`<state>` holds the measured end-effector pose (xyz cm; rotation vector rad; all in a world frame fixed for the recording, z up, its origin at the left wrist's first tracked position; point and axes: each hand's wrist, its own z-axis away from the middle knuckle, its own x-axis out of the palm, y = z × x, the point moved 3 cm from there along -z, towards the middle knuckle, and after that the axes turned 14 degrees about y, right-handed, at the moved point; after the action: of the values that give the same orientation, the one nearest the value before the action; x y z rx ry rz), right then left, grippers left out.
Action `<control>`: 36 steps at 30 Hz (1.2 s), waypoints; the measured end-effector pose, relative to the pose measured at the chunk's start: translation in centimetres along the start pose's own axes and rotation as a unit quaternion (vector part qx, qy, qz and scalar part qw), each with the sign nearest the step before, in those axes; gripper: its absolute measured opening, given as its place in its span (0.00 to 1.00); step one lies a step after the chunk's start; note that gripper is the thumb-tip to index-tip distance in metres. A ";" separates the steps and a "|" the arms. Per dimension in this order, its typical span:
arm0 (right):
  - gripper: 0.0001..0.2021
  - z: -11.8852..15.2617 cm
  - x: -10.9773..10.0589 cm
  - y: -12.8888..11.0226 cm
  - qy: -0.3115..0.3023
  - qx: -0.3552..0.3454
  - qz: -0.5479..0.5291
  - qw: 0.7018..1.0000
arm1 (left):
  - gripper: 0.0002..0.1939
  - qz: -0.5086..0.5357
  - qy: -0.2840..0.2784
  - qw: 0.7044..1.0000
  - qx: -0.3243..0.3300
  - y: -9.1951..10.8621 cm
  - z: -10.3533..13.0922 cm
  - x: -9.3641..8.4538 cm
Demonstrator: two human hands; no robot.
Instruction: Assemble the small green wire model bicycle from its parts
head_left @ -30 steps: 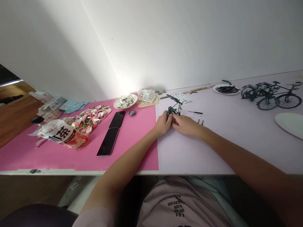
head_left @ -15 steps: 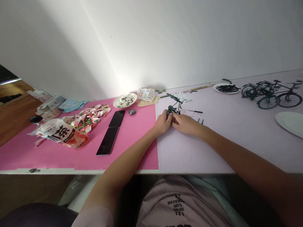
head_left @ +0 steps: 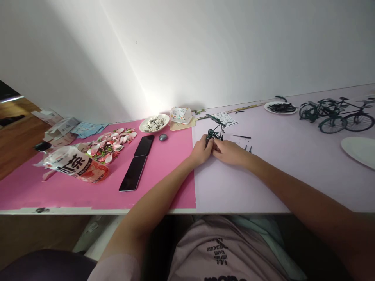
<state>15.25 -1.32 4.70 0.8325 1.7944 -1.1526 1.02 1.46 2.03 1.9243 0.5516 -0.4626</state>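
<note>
A small dark green model bicycle frame (head_left: 216, 128) is held just above the lilac part of the table, between my two hands. My left hand (head_left: 201, 151) is closed around its near left side. My right hand (head_left: 226, 151) pinches at the same spot from the right, with the fingertips of both hands meeting. What lies right under the fingertips is hidden. To the right of my right hand lie a thin black screwdriver (head_left: 243, 136) and two small dark pins (head_left: 248, 148). Behind the frame is a printed instruction sheet (head_left: 225, 118).
Finished model bicycles (head_left: 336, 113) stand at the right, near a plate of black parts (head_left: 269, 109) and a white plate (head_left: 359, 150). On the pink side are two phones (head_left: 133, 173), a drink bottle (head_left: 77, 164), a bowl (head_left: 143, 128) and a pile of pink pieces (head_left: 109, 146).
The bicycle frame and both hands stay in nearly the same place, with only slight finger movement. The whole view has shifted a little.
</note>
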 end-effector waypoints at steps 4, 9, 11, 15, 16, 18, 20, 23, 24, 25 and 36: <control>0.09 0.0 0.0 0.0 0.001 0.000 0.004 1.000 | 0.10 0.015 -0.003 1.000 -0.002 -0.1 0.0 0.1; 0.09 0.0 -0.1 0.0 -0.004 0.004 -0.003 1.000 | 0.10 0.013 0.000 1.000 -0.001 0.1 0.0 0.0; 0.09 0.0 -0.1 0.1 -0.004 0.003 -0.006 1.000 | 0.10 0.013 0.000 1.000 0.001 0.1 0.0 0.0; 0.08 0.0 0.0 0.2 -0.002 0.003 -0.010 1.000 | 0.10 0.012 -0.001 1.000 0.003 0.1 0.0 0.0; 0.08 0.0 0.0 0.3 -0.001 0.003 -0.010 1.000 | 0.10 0.011 -0.001 1.000 0.002 0.1 0.0 0.0; 0.08 -0.1 0.1 0.3 0.000 0.000 -0.008 1.000 | 0.10 0.011 -0.001 1.000 0.001 0.1 0.0 0.0; 0.09 -0.1 0.2 0.4 0.001 -0.002 -0.005 1.000 | 0.10 0.011 0.000 1.000 -0.001 0.0 0.0 0.1; 0.09 -0.1 0.2 0.4 0.002 -0.002 -0.002 1.000 | 0.10 0.013 0.001 1.000 -0.001 -0.1 0.0 0.1; 0.09 -0.1 0.2 0.4 0.002 -0.002 -0.002 1.000 | 0.10 0.013 0.001 1.000 -0.001 -0.1 0.0 0.1; 0.09 -0.1 0.2 0.4 0.002 -0.002 -0.002 1.000 | 0.11 0.013 0.001 1.000 0.000 -0.1 0.0 0.1; 0.09 -0.1 0.1 0.3 -0.003 -0.001 -0.009 1.000 | 0.11 0.012 -0.001 1.000 0.000 -0.1 0.0 0.0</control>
<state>15.38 -1.13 4.50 0.8126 1.8020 -1.1630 1.02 1.49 1.96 1.9282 0.5280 -0.4486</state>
